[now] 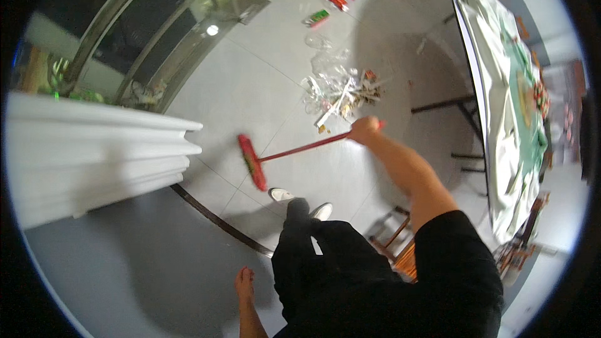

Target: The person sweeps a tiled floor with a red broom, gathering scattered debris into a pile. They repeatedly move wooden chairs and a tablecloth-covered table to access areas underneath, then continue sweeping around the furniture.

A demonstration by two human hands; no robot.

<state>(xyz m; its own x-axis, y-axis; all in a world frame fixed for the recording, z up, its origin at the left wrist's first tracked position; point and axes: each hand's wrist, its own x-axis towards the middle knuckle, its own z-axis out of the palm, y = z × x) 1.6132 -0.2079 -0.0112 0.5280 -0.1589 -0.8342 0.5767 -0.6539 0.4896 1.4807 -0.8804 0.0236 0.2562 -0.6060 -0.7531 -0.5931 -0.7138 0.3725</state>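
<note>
Head view: right hand (363, 130) in closed grip around red broom handle (307, 147), left hand (245, 283) with grip unclear.

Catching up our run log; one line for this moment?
right hand: holds red broom; left hand: off broom; litter pile: on floor

The right grip (363, 130) hides part of the broom handle (307, 146), and many scraps in the litter pile (344, 95) are too small and blurred to name. The lower edge cuts off the left forearm (250, 322); the black sleeve (454, 247) hides part of a wooden chair (407, 260). On the counter (494, 150), a red-patterned thing (541, 97) is too blurred to identify.
</note>
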